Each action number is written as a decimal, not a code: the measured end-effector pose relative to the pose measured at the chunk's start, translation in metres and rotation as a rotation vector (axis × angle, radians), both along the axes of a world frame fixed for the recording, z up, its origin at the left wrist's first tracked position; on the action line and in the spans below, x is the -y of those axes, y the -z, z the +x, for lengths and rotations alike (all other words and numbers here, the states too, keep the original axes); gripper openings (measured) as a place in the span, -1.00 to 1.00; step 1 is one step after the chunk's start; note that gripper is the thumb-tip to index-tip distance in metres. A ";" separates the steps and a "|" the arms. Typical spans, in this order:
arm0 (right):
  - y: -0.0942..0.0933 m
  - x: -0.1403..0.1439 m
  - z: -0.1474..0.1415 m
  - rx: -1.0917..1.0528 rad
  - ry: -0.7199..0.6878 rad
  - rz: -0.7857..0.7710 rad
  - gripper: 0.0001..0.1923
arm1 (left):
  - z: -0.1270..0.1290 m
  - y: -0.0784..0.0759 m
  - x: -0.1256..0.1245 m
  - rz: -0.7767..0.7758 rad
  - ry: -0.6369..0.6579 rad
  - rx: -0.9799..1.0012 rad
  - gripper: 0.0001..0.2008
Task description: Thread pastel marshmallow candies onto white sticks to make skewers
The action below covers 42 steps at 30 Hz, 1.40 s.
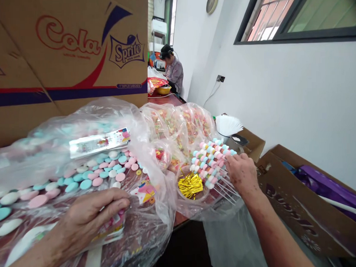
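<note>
left hand: grip hidden by bag | right hand: fingertips behind skewers

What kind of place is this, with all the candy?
Probably a small workroom where sweets get packed by hand. Marshmallow skewers lie by the right hand, a big clear bag of candy discs sits by the left hand, and gold twist ties wait nearby.
</note>
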State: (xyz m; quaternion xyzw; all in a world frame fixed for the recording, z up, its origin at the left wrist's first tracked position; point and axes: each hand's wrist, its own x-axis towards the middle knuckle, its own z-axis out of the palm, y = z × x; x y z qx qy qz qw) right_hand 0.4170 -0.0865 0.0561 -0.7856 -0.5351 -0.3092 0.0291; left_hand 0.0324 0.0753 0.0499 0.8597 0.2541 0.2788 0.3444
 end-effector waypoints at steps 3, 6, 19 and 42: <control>0.001 0.002 0.001 0.043 -0.053 0.051 -0.81 | -0.001 -0.004 0.001 -0.004 0.037 -0.044 -0.88; -0.004 0.005 -0.003 0.013 -0.216 0.311 -0.81 | -0.007 -0.007 0.002 -0.030 0.022 -0.087 -0.84; -0.025 -0.018 -0.095 -0.360 -0.919 0.285 -0.77 | -0.017 -0.016 0.011 -0.300 0.028 -0.046 -0.76; -0.025 -0.021 -0.083 -0.288 -0.921 0.214 -0.79 | -0.020 -0.009 -0.003 -0.383 0.152 -0.105 -0.72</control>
